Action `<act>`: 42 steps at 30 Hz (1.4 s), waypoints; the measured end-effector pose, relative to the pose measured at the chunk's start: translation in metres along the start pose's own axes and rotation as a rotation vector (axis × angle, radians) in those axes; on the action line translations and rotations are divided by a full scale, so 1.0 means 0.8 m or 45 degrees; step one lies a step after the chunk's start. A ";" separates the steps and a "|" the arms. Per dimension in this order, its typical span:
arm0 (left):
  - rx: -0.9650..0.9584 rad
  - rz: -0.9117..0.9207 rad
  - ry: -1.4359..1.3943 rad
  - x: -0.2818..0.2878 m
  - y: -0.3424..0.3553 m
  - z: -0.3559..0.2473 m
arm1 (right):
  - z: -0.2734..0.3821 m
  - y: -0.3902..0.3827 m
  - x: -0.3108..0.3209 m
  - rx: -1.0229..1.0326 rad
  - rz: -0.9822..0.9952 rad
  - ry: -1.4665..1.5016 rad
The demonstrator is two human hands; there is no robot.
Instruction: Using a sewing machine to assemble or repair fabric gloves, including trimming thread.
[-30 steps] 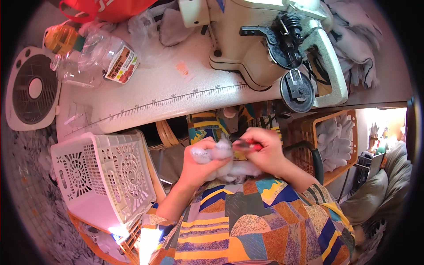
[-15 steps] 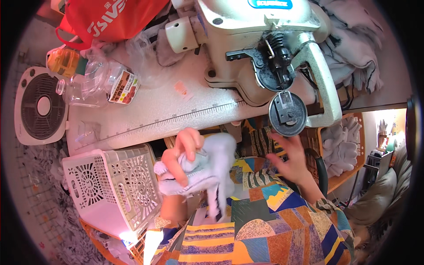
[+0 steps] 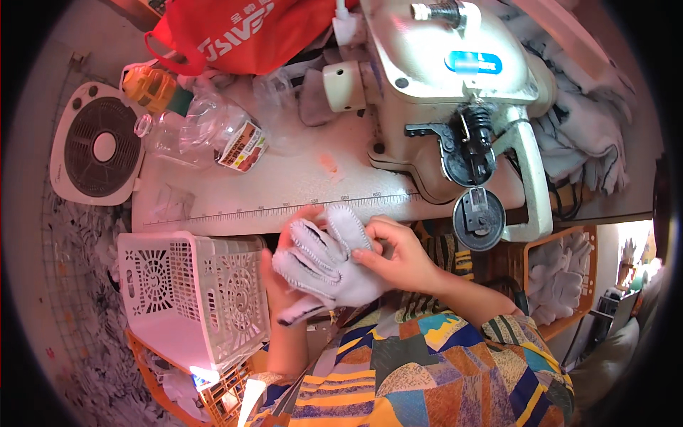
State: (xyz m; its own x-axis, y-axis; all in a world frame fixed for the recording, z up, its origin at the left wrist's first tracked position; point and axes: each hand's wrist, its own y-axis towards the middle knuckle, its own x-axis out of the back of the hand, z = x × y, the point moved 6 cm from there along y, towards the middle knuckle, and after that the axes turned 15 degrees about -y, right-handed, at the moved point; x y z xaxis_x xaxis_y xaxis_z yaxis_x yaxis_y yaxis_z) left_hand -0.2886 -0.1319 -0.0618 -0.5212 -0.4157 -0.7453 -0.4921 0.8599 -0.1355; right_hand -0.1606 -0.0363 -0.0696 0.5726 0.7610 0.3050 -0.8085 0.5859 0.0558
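Head — glove (image 3: pixel 348 281) between left hand (image 3: pixel 274 288) and right hand (image 3: pixel 404 262).

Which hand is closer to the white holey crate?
The left hand. It's just right of the white crate, partly behind the glove; the right hand is farther right, touching the glove's right side.

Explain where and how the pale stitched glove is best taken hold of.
Probably pinch the glove by its broad body, from the lower right: its narrow finger stalls fan leftward and up, the left hand is behind its left side, the right hand holds its right edge.
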 end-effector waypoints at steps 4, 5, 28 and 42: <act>0.045 0.084 0.252 0.008 -0.029 -0.014 | 0.018 0.001 0.008 0.161 -0.219 -0.202; 0.060 0.077 0.426 0.007 -0.030 -0.019 | 0.022 0.002 0.008 0.176 -0.229 -0.188; -0.066 0.055 0.004 0.008 -0.009 -0.022 | 0.008 0.004 -0.002 -0.410 -0.007 0.487; -0.418 -0.315 0.224 0.028 -0.016 -0.023 | 0.014 0.029 0.000 -0.165 -0.004 0.794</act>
State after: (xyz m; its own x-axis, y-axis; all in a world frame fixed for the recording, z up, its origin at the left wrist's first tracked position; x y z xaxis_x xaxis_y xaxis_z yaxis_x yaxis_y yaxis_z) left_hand -0.3068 -0.1577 -0.0653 -0.4565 -0.6655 -0.5905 -0.7974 0.6004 -0.0602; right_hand -0.1809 -0.0261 -0.0581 0.5781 0.7554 -0.3084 -0.8060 0.5876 -0.0717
